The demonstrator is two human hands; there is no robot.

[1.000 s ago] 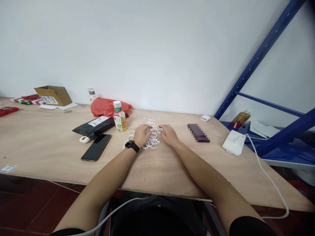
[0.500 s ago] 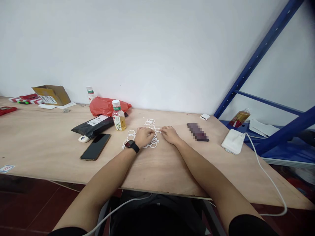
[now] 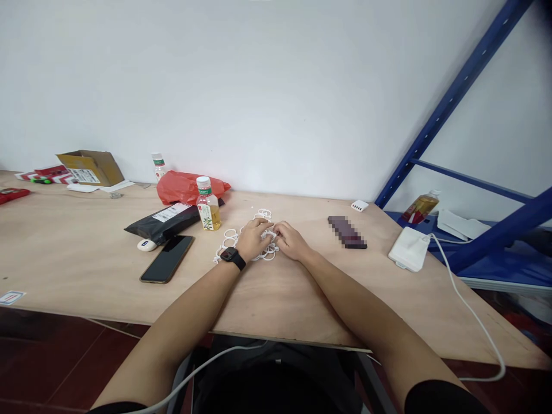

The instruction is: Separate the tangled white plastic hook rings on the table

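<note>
White curtain rings (image 3: 230, 234), each with a small eyelet, lie in a loose pile on the wooden table, partly hidden under my hands. My left hand (image 3: 253, 239), with a black watch at the wrist, rests over the pile; its thumb and index finger close on a white ring. Right beside it, my right hand (image 3: 291, 241) has curled fingers pinched at the same spot, on a white ring that the fingers mostly cover. The fingertips of both hands nearly meet. A few more rings lie just beyond the hands.
Left of the pile stand a drink bottle (image 3: 209, 207), a black parcel (image 3: 166, 219), a phone (image 3: 167, 259), a white earbud case (image 3: 146, 245) and a red bag (image 3: 185, 187). To the right are a blurred dark object (image 3: 347, 232), a white power adapter (image 3: 409, 248) with cable, and a blue rack (image 3: 431, 126).
My right hand has moved slightly left and its fingers have curled in against the left hand's fingertips. My left hand's index finger now reaches further toward the right hand.
</note>
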